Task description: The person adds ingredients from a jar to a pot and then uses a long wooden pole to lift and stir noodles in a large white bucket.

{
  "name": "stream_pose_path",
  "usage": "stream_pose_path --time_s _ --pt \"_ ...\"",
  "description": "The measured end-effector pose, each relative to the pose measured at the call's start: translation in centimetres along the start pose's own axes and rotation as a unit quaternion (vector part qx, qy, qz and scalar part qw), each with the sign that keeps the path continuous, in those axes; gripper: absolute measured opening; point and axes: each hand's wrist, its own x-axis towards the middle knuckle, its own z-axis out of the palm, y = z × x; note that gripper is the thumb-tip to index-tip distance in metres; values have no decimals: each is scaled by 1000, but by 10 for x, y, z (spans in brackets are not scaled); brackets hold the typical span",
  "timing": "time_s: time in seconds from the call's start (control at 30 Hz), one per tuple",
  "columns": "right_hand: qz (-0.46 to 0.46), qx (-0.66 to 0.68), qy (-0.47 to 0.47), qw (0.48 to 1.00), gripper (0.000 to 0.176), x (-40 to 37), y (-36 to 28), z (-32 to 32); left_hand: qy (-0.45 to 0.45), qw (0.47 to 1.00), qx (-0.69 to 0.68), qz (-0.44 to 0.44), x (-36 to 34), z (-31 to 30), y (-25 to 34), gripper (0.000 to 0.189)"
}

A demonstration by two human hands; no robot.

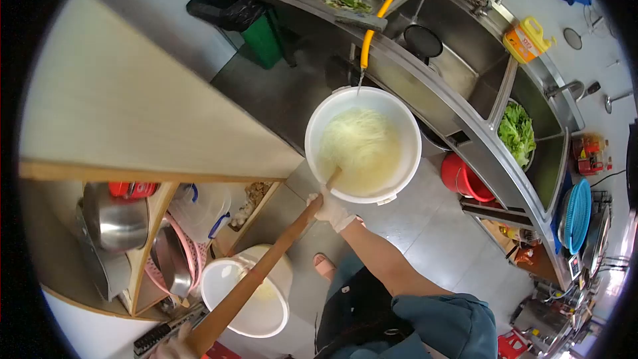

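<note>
A long wooden stick (272, 256) slants across the view, its far end dipping into a white bucket (415, 159). My right hand (331, 211), in a thin whitish glove, is closed round the stick near the bucket's rim. At the bottom left edge my gloved left hand (174, 346) grips the stick's near end, partly cut off by the frame. Cloudy, pale yellow water (379, 166) with a mass of pale thin strands (355, 129) fills much of the bucket. From a yellow hose (367, 46) above the far rim, water runs into it.
Steel sinks (458, 119) line the right, one holding leafy greens (516, 134). A second white bucket (282, 312) stands beside wooden shelves (159, 226) with pots. Beneath the sinks sits a red bucket (458, 176). A green bin (262, 40) stands at the back.
</note>
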Motion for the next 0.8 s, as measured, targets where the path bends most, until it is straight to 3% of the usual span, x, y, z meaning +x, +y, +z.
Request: stream_pose_path --time_s 0.07,0.13,0.17,0.2,0.23,0.27,0.3,0.37,0.43,0.5,0.57,0.7,0.77,0.8 --pt "-23 19 79 996 29 27 -22 -13 -166 981 -98 -7 22 32 37 10" --pt "-40 24 77 996 24 39 -24 -18 -309 931 -166 96 18 69 66 9" --pt "-59 24 75 995 19 45 -24 -21 -316 934 -130 108 5 87 92 12" --pt "-57 29 75 995 19 39 -23 -16 -411 888 -175 111 -5 97 108 21" --pt "-71 -15 100 992 19 26 -20 -8 -485 824 -289 45 -3 98 119 35" --pt "-85 -59 127 986 19 17 -18 -5 -499 801 -330 -30 -18 101 139 36" --pt "-85 -56 128 986 19 32 -26 -26 -448 751 -482 -59 -41 106 154 30" --pt "-73 -70 40 994 22 76 -50 -92 -494 669 -546 -107 -55 97 195 31" --pt "-113 -126 66 983 23 63 -54 -101 -531 636 -538 -157 -80 92 235 24" --pt "-147 -180 96 968 25 36 -46 -95 -501 621 -571 -194 -111 78 246 24" --pt "-98 -202 141 964 27 -8 -28 -72 -487 605 -585 -234 -140 71 251 22" --pt "-127 -284 101 945 20 -53 0 -67 -505 584 -572 -279 -204 70 269 22" --pt "-5 -230 54 972 20 -28 10 -115 -422 618 -596 -292 -240 72 281 24" --pt "-6 -235 57 970 20 -31 17 -122 -405 591 -626 -306 -282 84 302 25"
